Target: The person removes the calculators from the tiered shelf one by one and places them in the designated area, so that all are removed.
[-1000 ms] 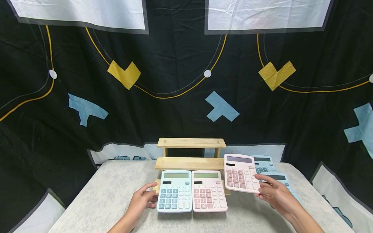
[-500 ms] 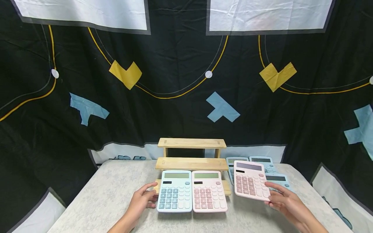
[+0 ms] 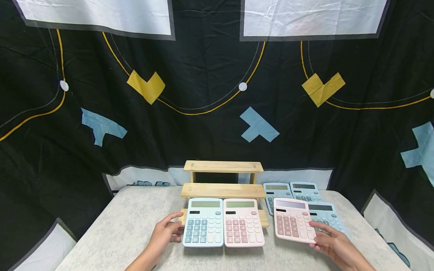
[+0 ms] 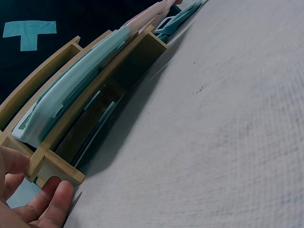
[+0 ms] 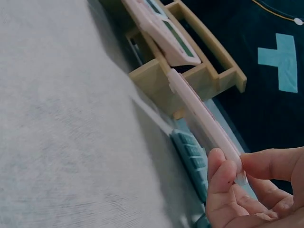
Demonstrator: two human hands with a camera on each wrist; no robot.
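My right hand (image 3: 333, 244) pinches a pink calculator (image 3: 292, 218) by its lower right edge, thumb on one side and fingers on the other. In the right wrist view this calculator (image 5: 204, 114) appears edge-on, beside the end of a stepped wooden rack (image 3: 220, 190). The fingers of my left hand (image 3: 162, 233) grip the left end of the rack's lowest step, also seen in the left wrist view. A light blue calculator (image 3: 203, 222) and a second pink calculator (image 3: 244, 222) lean side by side on that lowest step, keys facing me.
Several blue calculators lie right of the rack: one at the back left (image 3: 276, 187), one at the back right (image 3: 303, 188) and one nearer (image 3: 325, 216), partly behind the held pink one. The two upper steps bear nothing. A black curtain (image 3: 190, 143) hangs behind the grey table (image 3: 135, 214).
My right hand has brought the pink calculator rightward and down from beside the rack's middle step, uncovering the back-left blue calculator. My left hand has stayed at the rack's end.
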